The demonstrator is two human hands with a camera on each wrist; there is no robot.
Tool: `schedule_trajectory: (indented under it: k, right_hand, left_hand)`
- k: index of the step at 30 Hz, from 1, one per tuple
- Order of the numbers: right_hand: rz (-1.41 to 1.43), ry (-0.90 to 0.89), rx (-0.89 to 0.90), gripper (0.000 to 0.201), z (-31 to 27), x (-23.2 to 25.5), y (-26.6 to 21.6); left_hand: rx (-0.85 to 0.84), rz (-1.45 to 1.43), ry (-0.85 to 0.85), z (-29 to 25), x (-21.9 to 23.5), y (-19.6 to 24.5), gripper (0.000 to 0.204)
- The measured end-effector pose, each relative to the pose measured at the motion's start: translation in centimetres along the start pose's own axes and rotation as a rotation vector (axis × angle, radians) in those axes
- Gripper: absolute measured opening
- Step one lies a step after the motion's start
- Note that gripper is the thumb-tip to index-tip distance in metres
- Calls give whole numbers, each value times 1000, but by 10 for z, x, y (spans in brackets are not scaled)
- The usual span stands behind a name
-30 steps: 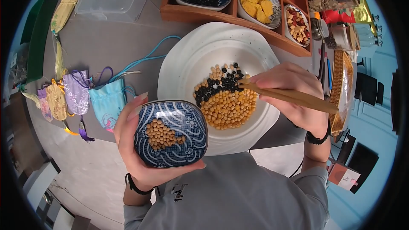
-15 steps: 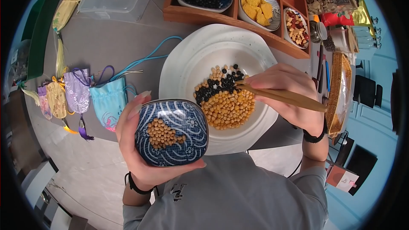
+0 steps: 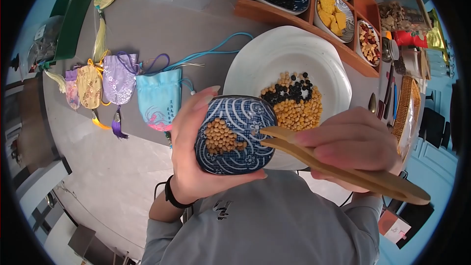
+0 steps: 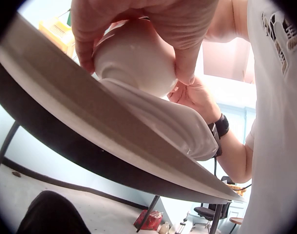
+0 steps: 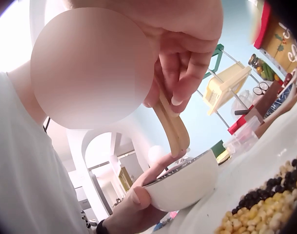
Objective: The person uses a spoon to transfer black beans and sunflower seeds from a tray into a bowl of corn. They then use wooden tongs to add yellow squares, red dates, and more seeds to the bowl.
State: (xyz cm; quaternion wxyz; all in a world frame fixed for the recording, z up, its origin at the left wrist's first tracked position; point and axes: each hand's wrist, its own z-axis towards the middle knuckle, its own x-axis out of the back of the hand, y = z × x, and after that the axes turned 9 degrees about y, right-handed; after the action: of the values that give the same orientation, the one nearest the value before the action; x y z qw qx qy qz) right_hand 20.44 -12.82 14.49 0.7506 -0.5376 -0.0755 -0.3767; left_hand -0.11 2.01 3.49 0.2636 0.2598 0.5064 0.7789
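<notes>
The left hand (image 3: 189, 159) grips a blue bowl (image 3: 243, 110), fingers curled round its nine o'clock side; tan beans (image 3: 221, 137) lie inside toward nine. The right hand (image 3: 358, 149) pinches wooden tongs (image 3: 400, 186), tips slightly apart at the bowl's three o'clock. A white dish (image 3: 240, 68) sits toward one. Probably beans are being moved by tongs; next calls for a steady bowl, light squeeze.

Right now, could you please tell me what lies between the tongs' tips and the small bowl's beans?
In the head view, only bare patterned bowl shows between the tongs and the beans.
</notes>
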Motion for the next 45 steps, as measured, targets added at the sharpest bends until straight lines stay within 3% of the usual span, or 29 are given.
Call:
schedule_trajectory:
  k: [5,8,10,16,25,39,42,45]
  right_hand:
    - [73,-56,57,30,-9,20,18]
    - [39,121,-12,26,-12,33,20]
    - [-206,185,-68,21,-8,41,20]
    - [-387,-40,-54,21,-12,41,44]
    - [-306,-67,-161,21,-14,39,56]
    - [-308,-19,-150,24,-13,47,50]
    - [-46,56,-58,25,-14,41,41]
    - [225,10,90,25,-4,24,34]
  left_hand:
    - [-32,123,-61,3,5,2,140]
    - [-67,157,-52,4,3,4,140]
    - [-81,171,-45,2,5,2,141]
    - [-73,183,-49,1,5,2,142]
    - [-78,190,-40,0,5,2,141]
    - [-79,189,-37,2,4,3,140]
    - [-54,188,-51,2,5,4,139]
    - [-42,116,-38,3,3,4,128]
